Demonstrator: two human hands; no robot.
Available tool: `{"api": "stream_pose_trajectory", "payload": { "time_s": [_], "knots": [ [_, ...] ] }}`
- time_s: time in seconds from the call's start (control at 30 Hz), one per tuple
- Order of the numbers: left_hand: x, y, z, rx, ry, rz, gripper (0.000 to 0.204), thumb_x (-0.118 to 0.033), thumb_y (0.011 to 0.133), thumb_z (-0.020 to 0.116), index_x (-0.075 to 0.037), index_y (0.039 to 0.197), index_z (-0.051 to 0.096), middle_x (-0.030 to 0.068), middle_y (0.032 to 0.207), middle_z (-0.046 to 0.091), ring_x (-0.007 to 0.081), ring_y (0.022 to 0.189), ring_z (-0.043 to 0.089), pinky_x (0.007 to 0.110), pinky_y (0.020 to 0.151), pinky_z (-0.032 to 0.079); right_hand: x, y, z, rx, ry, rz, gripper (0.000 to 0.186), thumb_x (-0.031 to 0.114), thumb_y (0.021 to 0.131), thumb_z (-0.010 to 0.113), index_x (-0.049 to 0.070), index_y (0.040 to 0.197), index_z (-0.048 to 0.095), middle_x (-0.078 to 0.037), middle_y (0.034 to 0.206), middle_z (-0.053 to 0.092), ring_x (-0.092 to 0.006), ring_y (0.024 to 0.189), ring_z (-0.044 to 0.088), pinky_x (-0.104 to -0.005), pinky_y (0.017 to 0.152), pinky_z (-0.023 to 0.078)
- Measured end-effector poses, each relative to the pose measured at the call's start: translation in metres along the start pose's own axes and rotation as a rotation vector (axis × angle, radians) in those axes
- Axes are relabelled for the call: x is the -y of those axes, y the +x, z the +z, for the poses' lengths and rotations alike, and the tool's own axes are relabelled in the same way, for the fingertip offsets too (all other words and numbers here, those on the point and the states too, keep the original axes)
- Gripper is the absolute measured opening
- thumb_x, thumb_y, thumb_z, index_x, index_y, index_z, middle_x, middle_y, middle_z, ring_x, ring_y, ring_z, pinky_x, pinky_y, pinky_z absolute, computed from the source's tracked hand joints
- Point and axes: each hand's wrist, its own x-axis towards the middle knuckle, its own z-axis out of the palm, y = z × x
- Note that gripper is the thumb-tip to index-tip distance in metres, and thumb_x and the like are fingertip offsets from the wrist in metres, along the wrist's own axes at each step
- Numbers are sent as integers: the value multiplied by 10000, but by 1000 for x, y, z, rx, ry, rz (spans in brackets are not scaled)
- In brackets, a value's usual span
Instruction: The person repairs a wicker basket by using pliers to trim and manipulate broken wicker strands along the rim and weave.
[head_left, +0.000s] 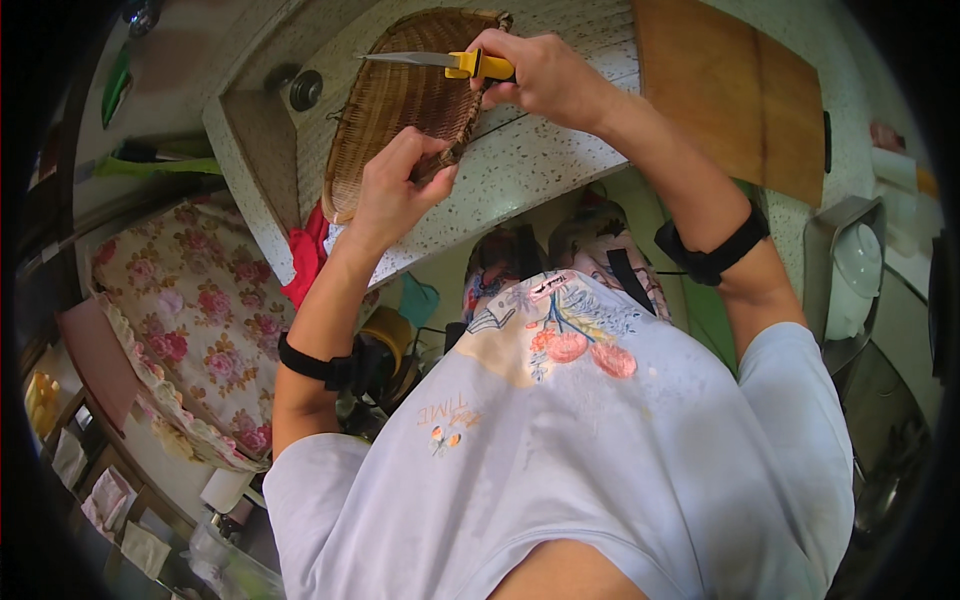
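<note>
Over the sink, a shallow woven bamboo basket (385, 110) is tilted, its inside facing left. My left hand (395, 190) pinches the basket's near right rim between thumb and fingers. A knife (480, 65) with a yellow and black handle is gripped in my right hand (545, 80). Its pointed grey blade reaches leftward across the upper part of the basket. The right hand is close to the basket's right rim; whether it touches the rim I cannot tell.
The speckled stone sink (262, 150) has a round drain fitting (306, 90). A red cloth (308, 255) hangs at its left corner. A wooden board (735, 95) lies on the counter to the right, with a metal basin (845, 270) beyond it. Flowered fabric (195, 320) covers something at left.
</note>
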Motion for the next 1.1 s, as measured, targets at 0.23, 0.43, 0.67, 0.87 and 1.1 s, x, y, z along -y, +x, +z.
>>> {"api": "stream_pose_trajectory", "payload": {
  "time_s": [0.23, 0.43, 0.67, 0.87, 1.1],
  "knots": [
    [8, -17, 15, 80, -86, -80, 336, -189, 783, 819, -11, 1007, 643, 103, 865, 594, 250, 757, 600, 335, 656, 500, -20, -43, 18, -7, 10, 10, 412, 98, 819, 774, 94, 1177, 571, -98, 942, 692, -300, 835, 694, -380, 746, 548],
    [-1, -29, 50, -47, 229, -9, 414, -289, 664, 860, -39, 910, 640, 92, 819, 576, 298, 759, 576, 397, 659, 479, -37, -77, 30, -37, -57, -7, 462, -53, 744, 703, 47, 1177, 576, -146, 1047, 648, -350, 947, 645, -390, 820, 524],
    [9, -48, 89, -120, 431, 87, 322, -331, 683, 786, -113, 792, 574, 34, 792, 516, 224, 773, 538, 355, 634, 414, -34, -103, 32, 148, -49, 151, 500, -90, 725, 684, 44, 1194, 577, -144, 1098, 635, -348, 1005, 622, -382, 868, 505],
    [21, -63, 106, -134, 436, 157, 262, -274, 680, 741, -123, 768, 546, 31, 785, 500, 211, 765, 535, 351, 635, 400, -12, -116, 21, 217, 129, 386, 385, -8, 856, 698, 35, 1216, 567, -89, 1149, 675, -224, 1027, 656, -304, 902, 493],
    [14, -64, 103, -200, 416, 148, 241, -270, 750, 718, -81, 815, 583, 52, 769, 503, 244, 753, 536, 358, 647, 418, 41, -88, -26, 447, 25, 613, 306, 157, 898, 716, 25, 1150, 604, -98, 983, 669, -242, 904, 633, -338, 842, 489]
  ]
}}
